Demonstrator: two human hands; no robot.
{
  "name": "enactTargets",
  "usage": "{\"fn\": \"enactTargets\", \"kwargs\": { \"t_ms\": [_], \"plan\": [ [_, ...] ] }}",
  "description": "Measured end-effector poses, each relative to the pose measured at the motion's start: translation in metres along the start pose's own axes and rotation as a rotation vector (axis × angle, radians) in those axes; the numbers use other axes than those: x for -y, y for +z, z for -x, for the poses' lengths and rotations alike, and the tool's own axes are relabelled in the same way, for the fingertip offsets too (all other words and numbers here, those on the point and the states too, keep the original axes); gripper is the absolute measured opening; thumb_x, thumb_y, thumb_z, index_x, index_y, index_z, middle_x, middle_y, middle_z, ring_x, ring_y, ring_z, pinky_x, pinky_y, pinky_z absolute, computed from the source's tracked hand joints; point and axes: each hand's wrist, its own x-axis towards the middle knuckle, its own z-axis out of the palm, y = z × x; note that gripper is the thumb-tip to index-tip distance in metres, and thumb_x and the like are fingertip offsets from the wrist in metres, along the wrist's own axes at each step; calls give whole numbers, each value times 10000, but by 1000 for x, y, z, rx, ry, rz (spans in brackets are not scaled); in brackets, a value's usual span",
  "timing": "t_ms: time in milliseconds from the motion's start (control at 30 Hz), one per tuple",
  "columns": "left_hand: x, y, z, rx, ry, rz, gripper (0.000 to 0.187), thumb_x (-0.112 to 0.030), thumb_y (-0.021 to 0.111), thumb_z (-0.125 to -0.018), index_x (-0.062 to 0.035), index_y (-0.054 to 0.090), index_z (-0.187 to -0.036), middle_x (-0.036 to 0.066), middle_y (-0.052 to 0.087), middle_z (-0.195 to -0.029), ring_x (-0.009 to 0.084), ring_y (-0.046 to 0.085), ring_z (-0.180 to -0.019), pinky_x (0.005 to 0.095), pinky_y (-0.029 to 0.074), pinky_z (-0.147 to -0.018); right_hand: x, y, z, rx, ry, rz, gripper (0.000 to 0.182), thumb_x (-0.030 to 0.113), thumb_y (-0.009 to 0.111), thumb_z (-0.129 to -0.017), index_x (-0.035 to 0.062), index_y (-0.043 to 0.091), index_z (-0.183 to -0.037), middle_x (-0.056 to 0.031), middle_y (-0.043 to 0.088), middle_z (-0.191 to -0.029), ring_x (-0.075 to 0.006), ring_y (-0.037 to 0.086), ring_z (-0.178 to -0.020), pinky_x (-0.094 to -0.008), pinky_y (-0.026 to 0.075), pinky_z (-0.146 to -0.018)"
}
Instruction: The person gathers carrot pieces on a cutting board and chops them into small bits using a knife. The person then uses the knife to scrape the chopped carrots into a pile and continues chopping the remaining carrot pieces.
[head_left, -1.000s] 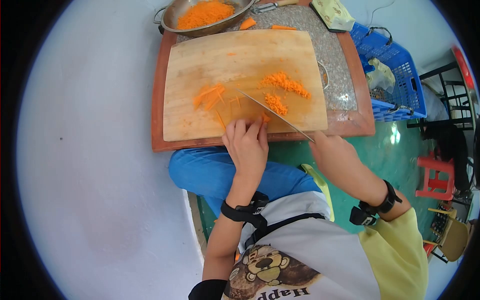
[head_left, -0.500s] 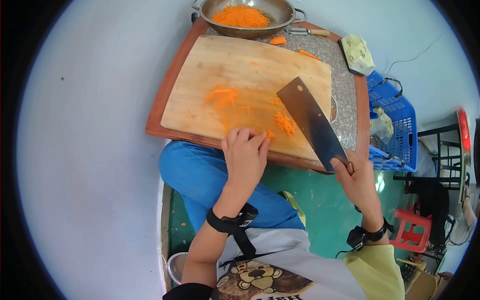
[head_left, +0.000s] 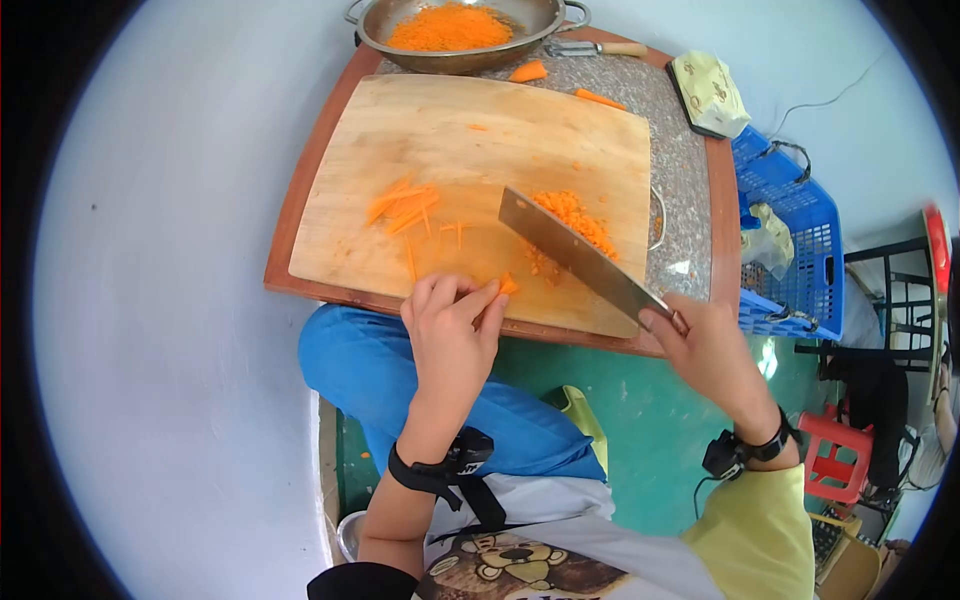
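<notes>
since the earlier frame, the knife (head_left: 580, 255) swings leftward to the chopped carrot (head_left: 580, 218), closer to the carrot piece (head_left: 508, 284). the right hand (head_left: 705, 350) is wrapped round its handle; the blade's long axis slants away and left. the left hand (head_left: 450, 330), nearer, has its fingers narrowed on the piece, which pokes out rightward, near the cutting board's (head_left: 450, 120) near edge, left of the blade.
</notes>
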Motion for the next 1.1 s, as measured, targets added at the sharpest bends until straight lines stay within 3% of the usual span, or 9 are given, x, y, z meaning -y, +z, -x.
{"fn": "enactTargets", "kwargs": {
  "t_ms": [300,367,433,733,1100],
  "plan": [
    [5,-2,-3,45,-37,92,154,-110,732,-701,-39,709,-836,59,577,-766,233,527,-803,359,398,-715,15,-5,-6,9,33,2,188,126,615,-844,-28,565,-750,-186,476,-529,-353,486,-471,-371,373,-453],
    [5,-2,-3,2,48,56,136,-95,717,-714,-28,700,-831,64,570,-758,237,524,-804,359,395,-723,17,2,-3,40,74,-23,182,118,621,-841,-26,565,-744,-175,473,-523,-341,484,-463,-363,371,-449],
    [3,-4,-3,8,59,38,132,-92,709,-721,-24,695,-833,65,565,-752,240,525,-807,356,392,-730,15,10,0,-43,-148,-25,181,129,624,-844,-11,576,-739,-169,492,-539,-327,499,-467,-367,373,-447],
    [1,-1,-2,-19,63,12,92,-87,683,-737,-32,684,-812,65,567,-748,247,531,-812,348,373,-748,34,23,24,43,26,-17,126,130,611,-853,10,576,-848,-185,529,-576,-358,534,-516,-402,390,-460],
    [3,0,-4,-36,67,27,74,-78,688,-714,-35,669,-772,57,569,-734,239,538,-788,346,370,-745,39,29,31,18,32,65,162,137,608,-863,10,531,-799,-179,516,-581,-367,509,-506,-396,368,-446]
  ]
}}
